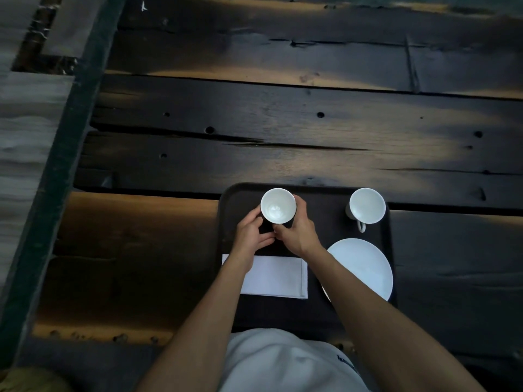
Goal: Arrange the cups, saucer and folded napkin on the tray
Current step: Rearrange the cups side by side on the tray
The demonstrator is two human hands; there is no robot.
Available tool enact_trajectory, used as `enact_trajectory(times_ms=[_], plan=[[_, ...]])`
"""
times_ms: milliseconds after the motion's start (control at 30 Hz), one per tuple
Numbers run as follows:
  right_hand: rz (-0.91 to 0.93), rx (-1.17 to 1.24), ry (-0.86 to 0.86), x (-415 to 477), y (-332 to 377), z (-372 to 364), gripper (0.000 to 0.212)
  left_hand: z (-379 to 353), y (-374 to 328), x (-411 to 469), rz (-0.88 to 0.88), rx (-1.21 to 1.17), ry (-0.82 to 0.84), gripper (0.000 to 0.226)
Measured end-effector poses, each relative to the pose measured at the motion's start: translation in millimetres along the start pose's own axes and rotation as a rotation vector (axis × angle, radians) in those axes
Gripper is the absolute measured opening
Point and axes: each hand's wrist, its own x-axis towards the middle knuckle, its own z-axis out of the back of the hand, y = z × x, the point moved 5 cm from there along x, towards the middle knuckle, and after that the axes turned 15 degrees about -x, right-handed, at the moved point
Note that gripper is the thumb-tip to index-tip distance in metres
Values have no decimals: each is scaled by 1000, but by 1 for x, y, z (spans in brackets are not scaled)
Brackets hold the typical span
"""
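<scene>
Now the left hand (250, 236) and right hand (297, 232) curl round a cup (278, 205) at the tray's (319, 222) far-left corner. The second cup (367, 205) sits far right, saucer (365, 267) near right, napkin (277, 275) near left, under the left wrist.

Setting consistent with a café or dining room, dimly lit. Evidence: bench (283, 123) of dark weathered planks, green frame (70, 123) along its left edge, pale floor (22, 123) beyond. At the near edge, a black serving tray (322, 219) bears a white cup (278, 205), second cup (367, 205), saucer (365, 267) and folded napkin (277, 275).
</scene>
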Motion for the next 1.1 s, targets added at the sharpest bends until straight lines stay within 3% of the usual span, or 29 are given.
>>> enact_trajectory(times_ms=[467,1100], plan=[[-6,0,-22,-3,-9,12,75,-17,5,-6,-42,19,33,37],[-61,22,5,-6,-9,11,82,-19,8,-4,-57,52,28,41]])
